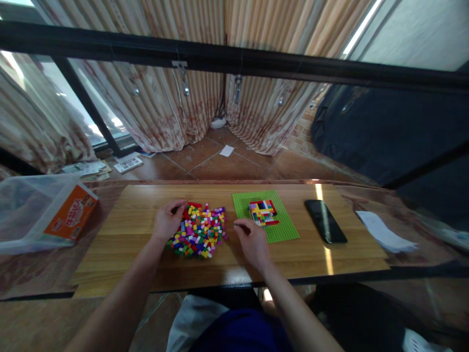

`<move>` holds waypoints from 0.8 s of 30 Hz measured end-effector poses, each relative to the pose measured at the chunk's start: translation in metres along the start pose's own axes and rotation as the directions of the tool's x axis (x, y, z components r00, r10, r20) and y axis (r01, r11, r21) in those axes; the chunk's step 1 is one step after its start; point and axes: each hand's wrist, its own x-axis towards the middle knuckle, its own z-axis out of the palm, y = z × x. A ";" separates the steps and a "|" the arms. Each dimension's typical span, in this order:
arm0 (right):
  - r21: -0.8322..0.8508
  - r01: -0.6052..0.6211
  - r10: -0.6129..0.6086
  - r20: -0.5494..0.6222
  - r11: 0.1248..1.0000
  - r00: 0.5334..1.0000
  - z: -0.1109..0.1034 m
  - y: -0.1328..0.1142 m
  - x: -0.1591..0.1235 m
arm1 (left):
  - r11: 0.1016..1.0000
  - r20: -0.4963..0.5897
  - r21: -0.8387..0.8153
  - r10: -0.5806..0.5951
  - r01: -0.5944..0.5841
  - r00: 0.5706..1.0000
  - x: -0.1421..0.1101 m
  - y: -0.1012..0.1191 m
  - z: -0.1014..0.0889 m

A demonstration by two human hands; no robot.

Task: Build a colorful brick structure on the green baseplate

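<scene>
My left hand (169, 218) is at the left edge of a pile of small toy bricks (200, 232) in many colours. Its thumb and fingers are curled together beside some red bricks; whether a brick is between them is too small to make out. My right hand (253, 240) is between the pile and a green studded baseplate (285, 226), over the plate's lower left edge. Thumb and forefinger are pinched together, and what they hold, if anything, cannot be made out. On the baseplate stands a low multicoloured brick build (263, 211), with a red brick along its near side.
A black phone (325, 221) lies on the wooden table (120, 244) to the right, with white papers (384, 232) beyond it. At the far left stands a clear plastic bin (32, 205) with an orange label. A dark metal bar (220, 58) crosses before the curtains.
</scene>
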 end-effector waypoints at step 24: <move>0.049 -0.165 0.171 -0.378 0.985 0.910 -0.064 0.048 0.006 | 1.000 0.001 0.003 -0.015 0.015 1.000 0.001 0.000 -0.001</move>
